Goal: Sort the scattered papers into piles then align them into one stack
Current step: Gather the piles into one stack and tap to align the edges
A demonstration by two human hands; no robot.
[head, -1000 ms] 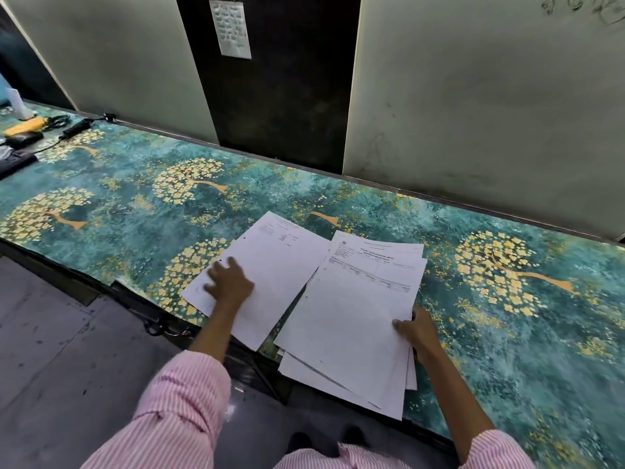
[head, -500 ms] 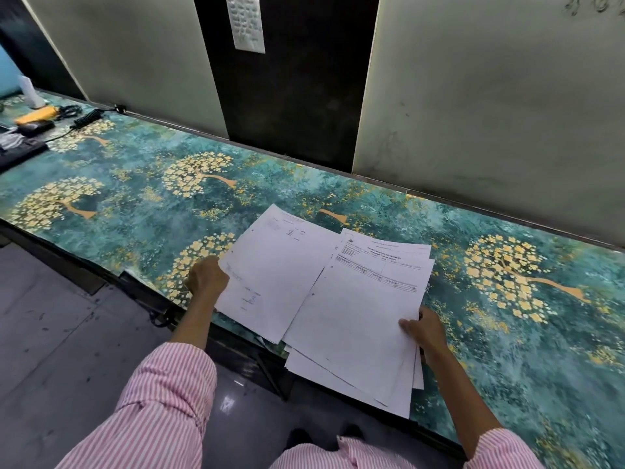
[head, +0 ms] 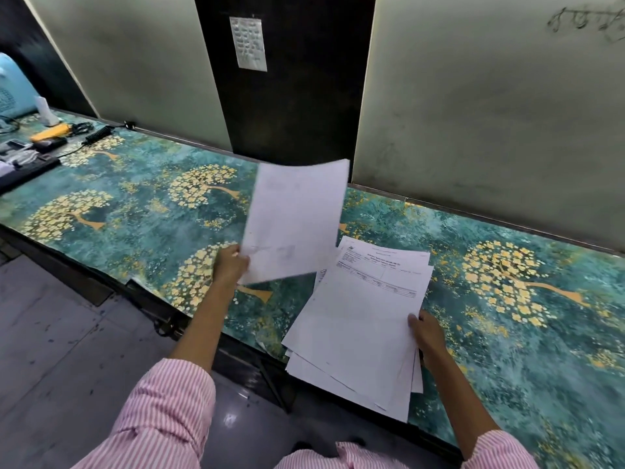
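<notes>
left hand (head: 231, 265) – pinches corner of sheet (head: 294, 221), tilted above table (head: 507, 350) | right hand (head: 427, 333) – grips pile (head: 358, 326) edge

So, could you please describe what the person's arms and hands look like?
Both arms wear a shirt with fine pink and white stripes. The left sleeve and right sleeve stop short, leaving the forearms bare. The left hand and right hand are bare too: no gloves, rings or watch show.

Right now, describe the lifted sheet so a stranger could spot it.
Find the green counter with gold trees, then the fanned pile gripped by the right hand. Left of it, the left hand holds one sheet up; it alone is airborne.
</notes>
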